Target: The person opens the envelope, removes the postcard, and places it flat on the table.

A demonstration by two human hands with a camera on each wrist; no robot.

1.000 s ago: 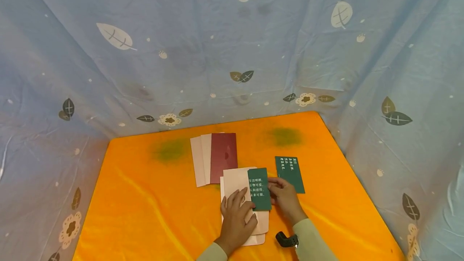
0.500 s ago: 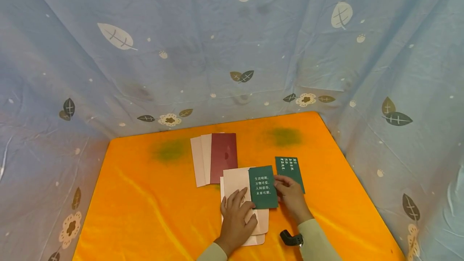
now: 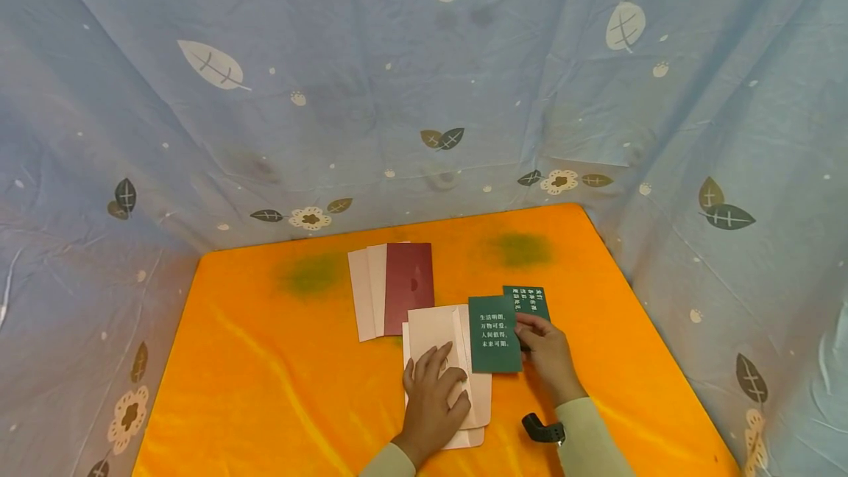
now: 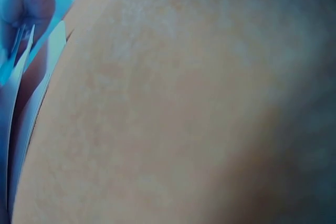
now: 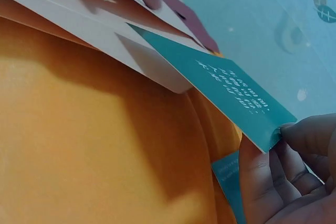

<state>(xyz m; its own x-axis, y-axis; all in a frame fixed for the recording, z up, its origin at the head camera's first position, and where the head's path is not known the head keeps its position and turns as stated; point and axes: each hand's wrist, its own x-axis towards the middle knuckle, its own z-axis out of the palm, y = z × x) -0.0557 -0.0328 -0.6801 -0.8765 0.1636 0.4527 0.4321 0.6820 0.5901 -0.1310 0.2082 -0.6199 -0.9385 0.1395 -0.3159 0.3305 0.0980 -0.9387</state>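
Observation:
My right hand (image 3: 550, 355) pinches the right edge of a green card (image 3: 495, 337) printed with white characters. The card is held just above the right part of a pale pink envelope (image 3: 424, 322); the right wrist view shows the thumb and fingers on its corner. With fingers spread, my left hand (image 3: 433, 396) rests on the envelope, which lies over another pale one. A second green card (image 3: 539, 304) lies on the table, partly covered by my right hand and the held card. Skin fills most of the left wrist view, with envelope edges (image 4: 37, 93) at its left.
Farther back, a dark red envelope (image 3: 408, 289) overlaps pale pink ones (image 3: 361, 293) on the orange cloth (image 3: 265, 359). Blue patterned curtains (image 3: 371, 94) enclose the table at the back and sides. A black band (image 3: 543, 429) is on my right wrist.
My right hand has drawn the green card rightward out of the envelope and slightly away from me, now partly over the second card. My left hand has stayed in place on the envelope.

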